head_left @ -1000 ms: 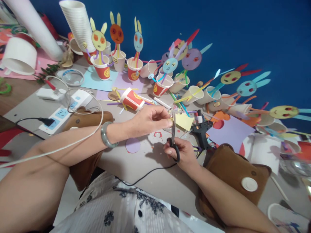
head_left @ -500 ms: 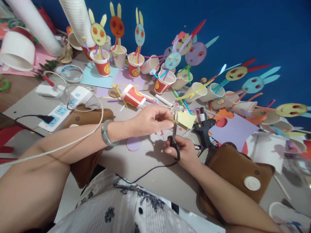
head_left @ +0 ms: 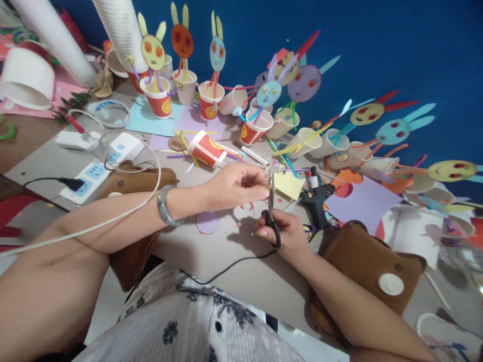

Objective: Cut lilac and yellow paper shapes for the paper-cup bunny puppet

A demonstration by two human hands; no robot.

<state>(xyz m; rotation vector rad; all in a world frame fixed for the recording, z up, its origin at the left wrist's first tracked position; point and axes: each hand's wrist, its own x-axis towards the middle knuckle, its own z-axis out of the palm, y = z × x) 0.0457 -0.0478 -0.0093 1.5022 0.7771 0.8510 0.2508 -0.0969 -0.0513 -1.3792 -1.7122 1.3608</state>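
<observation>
My right hand [head_left: 289,234] grips a pair of scissors [head_left: 270,216] by its black handles, with the blades pointing away from me. Beside the blades, my left hand [head_left: 241,186] is closed in a pinch. A tiny yellowish bit shows at its fingertips, too small to name, right against the scissors. Below the left hand, a purple paper circle [head_left: 207,222] lies on the table among small red scraps. Just beyond the scissors rests a yellow piece of paper [head_left: 289,186]. A black glue gun [head_left: 319,203] lies to the right of it.
Paper cups with rabbit-faced figures [head_left: 268,94] line the blue wall. A red cup [head_left: 207,150] lies on its side. Brown cushions [head_left: 372,274] flank the work area. A power strip [head_left: 100,168] and a white cable [head_left: 113,217] are at left; purple paper [head_left: 364,201] is at right.
The scissor blades have shifted very slightly against my left fingertips. Both hands stay almost in the same place, and the things on the table have not moved.
</observation>
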